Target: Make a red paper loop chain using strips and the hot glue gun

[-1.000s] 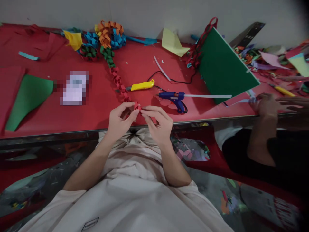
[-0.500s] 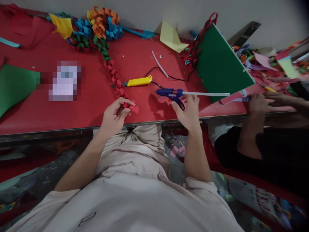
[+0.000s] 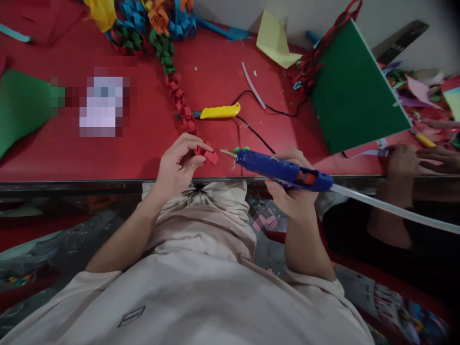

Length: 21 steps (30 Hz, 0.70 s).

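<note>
Between the thumb and fingers of my left hand is the red end link of a paper chain. The chain runs away from me over the red tabletop, turning from red to green, then to blue and orange bunches. My right hand is wrapped round a blue hot glue gun, lifted near the table's front edge. Its nozzle points left at the red link, a small gap apart. A long clear glue stick sticks out of its back. The trigger is hidden by my fingers.
A yellow utility knife lies beside the chain, near the black cord and a loose glue stick. A green board leans at the right. Farther right are another person's hands among paper scraps. A blurred-out pale object lies left.
My right hand has closed round the glue gun, lifted it off the table and brought it closer. My left hand keeps its hold on the red link. The view has shifted slightly.
</note>
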Tool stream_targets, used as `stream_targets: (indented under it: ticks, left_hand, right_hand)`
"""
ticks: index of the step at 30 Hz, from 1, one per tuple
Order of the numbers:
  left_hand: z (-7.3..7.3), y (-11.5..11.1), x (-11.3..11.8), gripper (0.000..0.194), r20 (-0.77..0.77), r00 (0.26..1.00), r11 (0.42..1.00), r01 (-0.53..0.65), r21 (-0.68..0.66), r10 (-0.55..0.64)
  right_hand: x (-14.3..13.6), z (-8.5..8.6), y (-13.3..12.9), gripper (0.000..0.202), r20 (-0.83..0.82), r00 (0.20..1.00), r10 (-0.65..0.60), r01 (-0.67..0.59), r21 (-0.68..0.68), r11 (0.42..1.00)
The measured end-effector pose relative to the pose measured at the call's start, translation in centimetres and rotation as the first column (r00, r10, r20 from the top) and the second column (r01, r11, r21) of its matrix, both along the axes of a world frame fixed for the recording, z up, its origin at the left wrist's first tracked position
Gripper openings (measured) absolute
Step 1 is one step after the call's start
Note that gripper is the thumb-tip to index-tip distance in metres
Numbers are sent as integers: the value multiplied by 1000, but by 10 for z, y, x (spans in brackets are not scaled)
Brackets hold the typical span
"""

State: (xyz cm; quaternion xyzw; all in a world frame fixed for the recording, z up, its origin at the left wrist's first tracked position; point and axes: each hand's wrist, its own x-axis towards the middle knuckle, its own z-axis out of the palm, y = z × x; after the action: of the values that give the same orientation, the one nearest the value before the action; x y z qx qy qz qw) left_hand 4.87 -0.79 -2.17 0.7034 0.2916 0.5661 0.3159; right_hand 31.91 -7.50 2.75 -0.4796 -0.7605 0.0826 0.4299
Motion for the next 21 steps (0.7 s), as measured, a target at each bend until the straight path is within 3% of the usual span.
stream_targets:
  ticks: [4,9,16,21]
  left_hand:
    - [1,-1,1,32,-17,1000,1000,-22,-18,22]
    - [0,-3,1,38,-23,999,999,-26,-28,25]
    - [0,-2,1,32,-30,999,1000,-12,4,12]
    - [0,-2,1,38,-71,996,998,-53,18,54]
  right_hand:
    - [-4,3,-2,24,158,987,27,-31,21,999]
    - [-8,2,1,29,279,960,-20,19,7,1000]
    - [-10,0,0,31,294,955,-47,31,57,998]
    - [-9,-3,-1,34,329,941,-80,64,60,996]
